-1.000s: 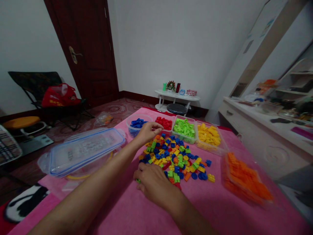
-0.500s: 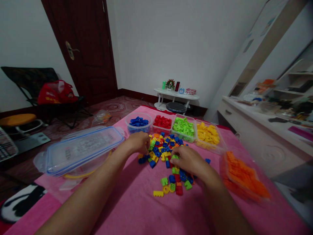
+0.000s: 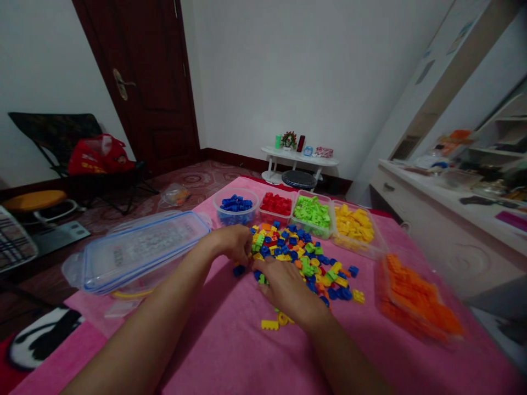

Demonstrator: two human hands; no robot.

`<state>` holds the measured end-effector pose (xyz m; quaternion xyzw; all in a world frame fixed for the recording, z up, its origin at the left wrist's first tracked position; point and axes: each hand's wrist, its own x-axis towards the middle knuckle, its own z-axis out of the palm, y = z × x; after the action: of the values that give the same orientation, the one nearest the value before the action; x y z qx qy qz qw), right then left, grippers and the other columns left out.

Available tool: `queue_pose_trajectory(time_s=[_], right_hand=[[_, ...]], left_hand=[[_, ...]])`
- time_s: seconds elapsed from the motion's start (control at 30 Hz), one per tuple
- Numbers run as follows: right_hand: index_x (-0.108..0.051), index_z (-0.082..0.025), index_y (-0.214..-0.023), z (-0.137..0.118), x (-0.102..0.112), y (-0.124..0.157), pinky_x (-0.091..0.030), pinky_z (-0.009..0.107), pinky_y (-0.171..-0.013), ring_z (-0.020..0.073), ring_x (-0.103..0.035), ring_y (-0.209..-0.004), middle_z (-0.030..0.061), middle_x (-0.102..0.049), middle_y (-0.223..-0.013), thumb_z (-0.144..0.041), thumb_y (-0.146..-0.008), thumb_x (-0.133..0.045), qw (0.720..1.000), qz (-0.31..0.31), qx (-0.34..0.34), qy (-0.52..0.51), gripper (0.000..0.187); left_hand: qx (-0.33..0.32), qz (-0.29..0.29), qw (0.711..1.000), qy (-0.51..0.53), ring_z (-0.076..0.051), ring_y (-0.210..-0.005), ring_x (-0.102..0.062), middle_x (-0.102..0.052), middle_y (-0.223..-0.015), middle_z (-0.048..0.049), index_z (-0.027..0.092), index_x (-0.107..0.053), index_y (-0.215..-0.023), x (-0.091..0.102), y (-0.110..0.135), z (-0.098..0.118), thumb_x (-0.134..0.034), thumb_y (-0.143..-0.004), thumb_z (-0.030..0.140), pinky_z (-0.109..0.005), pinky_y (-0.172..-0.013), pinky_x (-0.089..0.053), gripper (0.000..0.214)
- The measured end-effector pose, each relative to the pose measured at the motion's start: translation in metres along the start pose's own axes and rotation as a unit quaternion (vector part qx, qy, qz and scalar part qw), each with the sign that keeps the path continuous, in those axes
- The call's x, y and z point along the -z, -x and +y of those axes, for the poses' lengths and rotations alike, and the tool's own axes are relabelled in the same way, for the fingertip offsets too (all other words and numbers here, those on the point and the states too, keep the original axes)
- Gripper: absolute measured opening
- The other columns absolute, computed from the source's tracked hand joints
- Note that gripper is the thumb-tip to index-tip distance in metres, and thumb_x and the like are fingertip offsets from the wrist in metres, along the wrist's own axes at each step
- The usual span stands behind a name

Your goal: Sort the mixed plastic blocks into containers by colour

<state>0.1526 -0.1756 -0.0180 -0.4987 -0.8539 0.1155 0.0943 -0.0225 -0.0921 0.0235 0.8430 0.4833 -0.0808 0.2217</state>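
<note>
1. A yellow toy brick (image 3: 269, 325) lies on a pink cloth (image 3: 222, 351), just beside a round yellow piece (image 3: 282, 319), on the near side of the work.
2. Beyond them, a person's right hand (image 3: 284, 282) rests palm down over the near left edge of a colorful brick pile (image 3: 307, 267), fingers bent; whether they grip a brick cannot be told.
3. The left hand (image 3: 235, 243) reaches in at the pile's left edge, fingers curled downward among the bricks, their tips partly hidden; what they hold, if anything, cannot be told.
4. Blue, yellow, green, red and orange bricks spread across the cloth, mostly ahead of the right hand and to its right.
5. To the right sits a clear tub of orange bricks (image 3: 422, 302); to the left lie stacked clear lids (image 3: 144, 252).
6. Behind the pile stand four containers in a row, left to right: blue bricks (image 3: 236, 203), red (image 3: 275, 204), green (image 3: 312, 212) and yellow (image 3: 353, 224).
7. In the background, a red bag (image 3: 99, 158) sits on a folding chair (image 3: 55, 129), near a dark door (image 3: 152, 82).
</note>
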Motion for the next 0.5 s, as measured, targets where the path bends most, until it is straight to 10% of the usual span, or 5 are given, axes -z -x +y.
queue_pose_trajectory(time_s=[0.2,0.5], right_hand=[[-0.06,-0.025,-0.108,0.012,0.008,-0.003,-0.034,0.029,-0.072,0.0223,-0.06,-0.095,0.0051,-0.067,-0.1,-0.017,-0.075,-0.053,0.999,-0.024,-0.018,0.03,0.036],[-0.063,-0.023,-0.09,0.051,0.039,-0.001,-0.034,0.023,-0.06,0.0149,-0.058,-0.074,0.0003,-0.067,-0.084,-0.017,-0.066,-0.055,0.997,0.009,-0.04,-0.062,0.026]], left_hand=[[0.045,-0.075,0.996,0.015,-0.016,-0.053,-0.059,-0.068,-0.065,-0.0034,0.017,-0.072,-0.083,-0.007,0.003,0.013,-0.073,-0.054,0.018,-0.025,-0.051,-0.046,0.03],[0.003,-0.001,0.995,-0.097,-0.023,-0.066,-0.062,-0.067,-0.068,-0.0064,0.015,-0.07,-0.068,-0.017,-0.002,0.031,-0.068,-0.05,0.008,-0.028,-0.059,-0.046,0.02]])
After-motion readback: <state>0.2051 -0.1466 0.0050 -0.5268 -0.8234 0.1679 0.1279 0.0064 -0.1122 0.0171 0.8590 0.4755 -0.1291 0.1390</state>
